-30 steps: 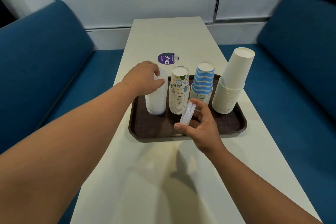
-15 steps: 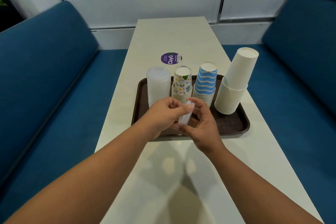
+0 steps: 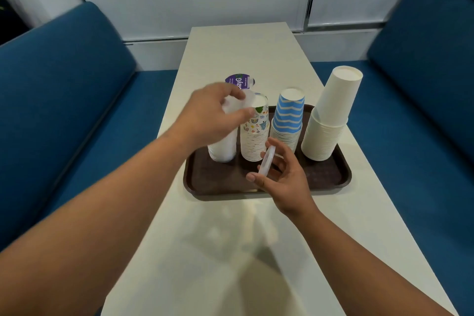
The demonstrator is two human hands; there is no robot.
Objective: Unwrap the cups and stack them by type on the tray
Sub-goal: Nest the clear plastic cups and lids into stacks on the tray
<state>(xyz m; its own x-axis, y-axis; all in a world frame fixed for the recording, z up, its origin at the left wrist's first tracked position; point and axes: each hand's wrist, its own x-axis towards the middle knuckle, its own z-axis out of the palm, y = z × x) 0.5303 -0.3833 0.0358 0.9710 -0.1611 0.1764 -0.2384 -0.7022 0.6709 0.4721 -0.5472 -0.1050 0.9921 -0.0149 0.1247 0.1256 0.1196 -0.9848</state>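
Above the brown tray (image 3: 318,179) on the white desk (image 3: 241,49), the left hand (image 3: 213,115) reaches forward with its arm stretched out, fingers (image 3: 230,93) curled and thumb pinching a translucent cup (image 3: 243,104), blurred, over the clear cup stack (image 3: 223,147) at the tray's left end. Nearer, the right hand (image 3: 284,174) is turned palm-left over the tray's front; thumb and fingers hold a few nested clear cups (image 3: 266,163) on edge. Beside the clear stack stand the patterned stack (image 3: 254,133), the blue striped stack (image 3: 287,118) and the white stack (image 3: 328,120). A purple sticker (image 3: 238,81) lies on the desk beyond the tray.
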